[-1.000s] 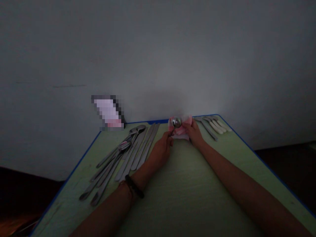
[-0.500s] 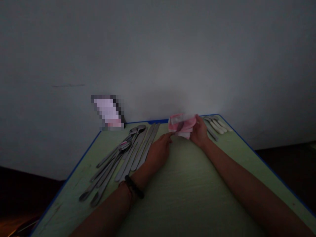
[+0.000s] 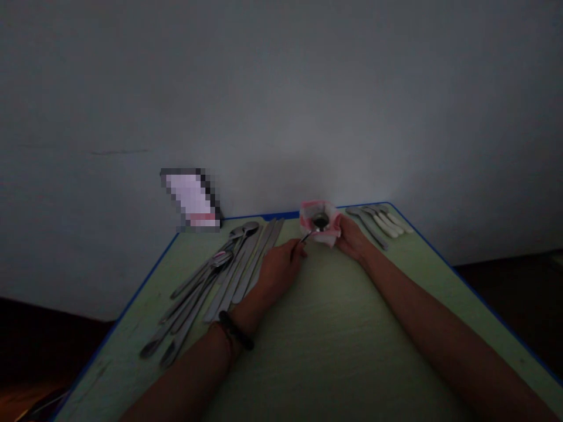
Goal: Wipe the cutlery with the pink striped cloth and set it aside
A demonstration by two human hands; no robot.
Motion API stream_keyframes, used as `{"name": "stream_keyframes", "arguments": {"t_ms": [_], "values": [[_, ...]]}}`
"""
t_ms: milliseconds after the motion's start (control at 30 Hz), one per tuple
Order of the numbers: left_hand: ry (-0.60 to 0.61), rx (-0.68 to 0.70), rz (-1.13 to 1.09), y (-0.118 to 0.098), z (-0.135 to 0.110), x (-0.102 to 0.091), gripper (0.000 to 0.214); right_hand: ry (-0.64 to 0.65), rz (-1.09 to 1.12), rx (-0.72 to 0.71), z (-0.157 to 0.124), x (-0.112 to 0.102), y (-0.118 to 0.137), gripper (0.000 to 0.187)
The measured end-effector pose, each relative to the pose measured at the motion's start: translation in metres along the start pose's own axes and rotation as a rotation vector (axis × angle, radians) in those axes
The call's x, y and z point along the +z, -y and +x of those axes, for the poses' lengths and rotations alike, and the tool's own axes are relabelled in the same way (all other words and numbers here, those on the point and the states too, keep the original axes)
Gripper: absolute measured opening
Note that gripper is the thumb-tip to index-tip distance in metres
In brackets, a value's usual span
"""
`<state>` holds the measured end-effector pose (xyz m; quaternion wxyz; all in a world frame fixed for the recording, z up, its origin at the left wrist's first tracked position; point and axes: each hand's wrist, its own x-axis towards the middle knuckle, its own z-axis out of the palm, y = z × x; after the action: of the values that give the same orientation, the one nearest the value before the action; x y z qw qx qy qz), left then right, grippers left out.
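Note:
Near the table's far edge, my left hand (image 3: 282,262) is closed on the handle of a metal spoon (image 3: 320,220), its bowl raised and turned to face me. My right hand (image 3: 349,235) is closed on a pink and white cloth (image 3: 329,235), which spreads behind and around the spoon's bowl. The fingers of the right hand are partly hidden by the cloth. Left of my left hand lie several table knives (image 3: 246,266) side by side, and beyond them a pile of metal spoons (image 3: 197,293).
The green table (image 3: 334,346) has a blue edge and meets a grey wall (image 3: 281,105). At the far right lie several spoons and white-handled cutlery (image 3: 389,223). A blurred-out, screen-like object (image 3: 191,196) leans at the back left.
The cloth has opened out from the spoon, whose bowl now shows clearly. My right hand has shifted slightly left, uncovering more of the cutlery at the right.

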<state>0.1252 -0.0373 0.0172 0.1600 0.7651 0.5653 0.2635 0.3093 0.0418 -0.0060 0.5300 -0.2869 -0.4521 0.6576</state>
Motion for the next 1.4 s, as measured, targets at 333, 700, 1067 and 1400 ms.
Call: {"name": "stream_keyframes", "arguments": {"t_ms": [333,700,1067,1400], "values": [[0.043,-0.080,-0.143,-0.001,0.001,-0.003,0.041,-0.035,0.076,0.015,-0.006,0.008,0.005,0.033],[0.112,0.025,-0.009,-0.002,-0.001,-0.001,0.040,-0.061,-0.106,-0.035,-0.005,0.015,0.000,0.038],[0.134,0.020,0.153,0.001,-0.002,0.005,0.040,-0.198,0.219,-0.103,0.006,0.003,-0.003,0.025],[0.193,0.020,0.101,-0.001,-0.002,0.001,0.041,-0.044,0.082,-0.094,-0.003,0.016,0.001,0.036]]}}
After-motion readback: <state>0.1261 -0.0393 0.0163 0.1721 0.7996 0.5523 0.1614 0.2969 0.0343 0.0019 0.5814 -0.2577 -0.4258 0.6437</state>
